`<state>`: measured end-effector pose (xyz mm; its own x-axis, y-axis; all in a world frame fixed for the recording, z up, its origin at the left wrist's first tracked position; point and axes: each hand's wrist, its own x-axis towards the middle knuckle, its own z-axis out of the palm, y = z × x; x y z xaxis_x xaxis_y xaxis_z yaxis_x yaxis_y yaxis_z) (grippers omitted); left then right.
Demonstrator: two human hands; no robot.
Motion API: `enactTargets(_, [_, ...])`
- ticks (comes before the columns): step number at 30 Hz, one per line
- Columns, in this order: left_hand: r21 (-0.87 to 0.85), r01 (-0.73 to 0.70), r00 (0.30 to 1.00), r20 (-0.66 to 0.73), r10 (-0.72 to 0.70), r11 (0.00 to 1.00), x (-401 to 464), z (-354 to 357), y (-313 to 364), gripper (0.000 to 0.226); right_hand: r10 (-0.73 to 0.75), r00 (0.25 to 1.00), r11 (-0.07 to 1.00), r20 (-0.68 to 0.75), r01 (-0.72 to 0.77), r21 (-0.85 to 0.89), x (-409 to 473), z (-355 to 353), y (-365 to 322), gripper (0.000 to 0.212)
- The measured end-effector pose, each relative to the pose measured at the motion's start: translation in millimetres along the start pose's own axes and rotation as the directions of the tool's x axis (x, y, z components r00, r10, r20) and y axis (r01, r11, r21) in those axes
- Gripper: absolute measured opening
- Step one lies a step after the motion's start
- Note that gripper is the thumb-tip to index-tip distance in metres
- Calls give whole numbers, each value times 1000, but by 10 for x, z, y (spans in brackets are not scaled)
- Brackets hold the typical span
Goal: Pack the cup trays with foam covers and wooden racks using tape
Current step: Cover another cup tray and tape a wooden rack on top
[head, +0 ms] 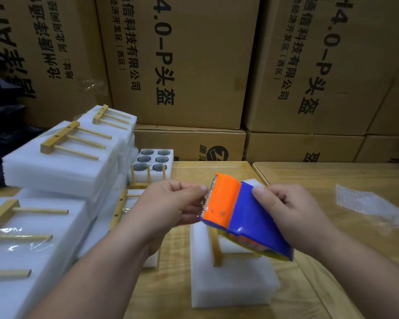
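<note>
My right hand grips a blue and orange tape dispenser above the table, serrated edge pointing left. My left hand pinches the clear tape end at that edge. Below the dispenser lies a white foam-covered cup tray with a wooden rack on top, partly hidden by the dispenser. An uncovered foam tray showing dark cups stands further back, with a rack leaning on its front.
Taped foam packs with wooden racks are stacked at the left, one near pack at the front left. A bubble wrap piece lies on the wooden table at the right. Cardboard boxes wall the back.
</note>
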<state>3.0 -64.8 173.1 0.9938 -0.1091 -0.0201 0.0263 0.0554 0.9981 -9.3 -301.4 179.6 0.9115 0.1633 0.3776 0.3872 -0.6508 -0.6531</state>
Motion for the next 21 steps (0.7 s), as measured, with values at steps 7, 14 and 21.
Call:
enactTargets(7, [-5,56,997,-57,-56,998,11,9,-122,16,25,999,998,28,-24,-50,55,23,83,77])
enactTargets(14, [30,27,991,-131,-23,999,61,71,-180,18,89,985,995,145,-80,-67,172,-140,107,65])
enactTargets(21, [66,-51,990,-131,60,996,173,108,4,23,69,989,991,127,-54,-122,327,-322,79,59])
